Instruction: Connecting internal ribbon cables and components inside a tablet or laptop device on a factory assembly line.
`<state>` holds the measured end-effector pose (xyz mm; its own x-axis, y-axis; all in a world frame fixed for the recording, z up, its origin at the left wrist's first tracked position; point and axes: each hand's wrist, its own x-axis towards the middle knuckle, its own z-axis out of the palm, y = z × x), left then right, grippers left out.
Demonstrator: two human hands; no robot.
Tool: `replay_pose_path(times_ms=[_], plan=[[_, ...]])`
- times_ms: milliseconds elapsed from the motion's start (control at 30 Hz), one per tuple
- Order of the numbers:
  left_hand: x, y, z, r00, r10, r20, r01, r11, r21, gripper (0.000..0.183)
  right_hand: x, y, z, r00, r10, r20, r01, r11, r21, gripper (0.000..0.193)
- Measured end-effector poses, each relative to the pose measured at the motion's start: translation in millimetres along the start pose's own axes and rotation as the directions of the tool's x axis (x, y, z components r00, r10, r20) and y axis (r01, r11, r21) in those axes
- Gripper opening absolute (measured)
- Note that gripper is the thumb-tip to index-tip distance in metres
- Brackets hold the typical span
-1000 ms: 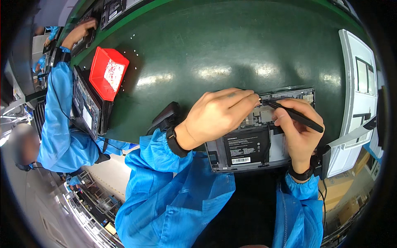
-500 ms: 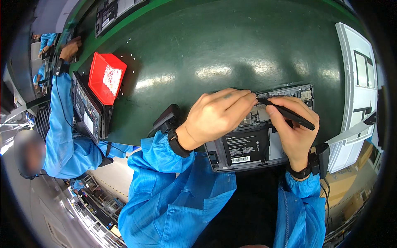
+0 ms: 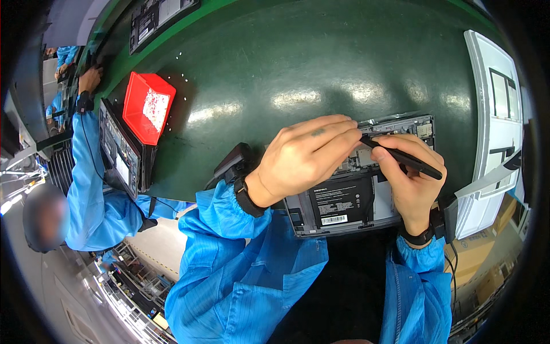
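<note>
In front of me on the green table lies an opened laptop chassis, its inside parts bare. A black battery with a white-print label fills part of its near side. My right hand pinches a slim black pen-shaped tool, whose narrow tip points at the laptop's far edge. Beside that tip, the fingertips of my left hand are pressed together over the far part of the chassis. Whatever those left fingers pinch, if anything, is hidden.
Left of me stands a red bin with small white pieces, several more scattered beside it. Next to it leans another opened laptop. White foam trays are stacked at right. At left a co-worker in a blue sleeve reaches across the table.
My left hand has shifted slightly, and the tool's tip stays close to its fingertips. The co-worker's hand has moved a little to the left and nearer.
</note>
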<state>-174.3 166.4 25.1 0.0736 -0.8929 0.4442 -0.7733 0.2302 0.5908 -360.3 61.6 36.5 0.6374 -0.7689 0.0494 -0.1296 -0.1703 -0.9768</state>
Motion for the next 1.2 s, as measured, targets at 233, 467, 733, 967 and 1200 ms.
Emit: replay_pose_path(times_ms=[233, 467, 733, 967, 1200], plan=[[-3.1, -4.7, -43.6, 0.99, -0.107, -0.09, 0.128, 0.954, 0.269, 0.013, -4.6, -1.4, -2.2, 0.992, 0.09, -0.093, -0.084, 0.994, 0.065, 0.017], [-16.2, -19.7, -77.1, 0.884, -0.329, -0.332, 0.462, 0.722, 0.515, 0.015, -4.4, -0.7, 0.1, 0.99, 0.107, -0.089, -0.095, 0.987, 0.129, 0.016], [3.1, 17.7, -7.6, 0.981, -0.191, -0.04, 0.195, 0.965, 0.174, 0.022, -2.1, -5.0, 1.6, 0.98, 0.184, -0.076, -0.172, 0.974, 0.15, 0.015], [-0.8, 11.7, 5.1, 0.988, -0.145, -0.045, 0.149, 0.982, 0.118, 0.022, -0.7, -6.5, -0.5, 0.972, 0.226, -0.066, -0.216, 0.967, 0.133, 0.016], [0.4, 11.3, 6.7, 0.984, -0.172, -0.051, 0.174, 0.984, 0.037, 0.019, 0.1, -5.5, -3.0, 0.953, 0.297, -0.063, -0.277, 0.936, 0.217, 0.015]])
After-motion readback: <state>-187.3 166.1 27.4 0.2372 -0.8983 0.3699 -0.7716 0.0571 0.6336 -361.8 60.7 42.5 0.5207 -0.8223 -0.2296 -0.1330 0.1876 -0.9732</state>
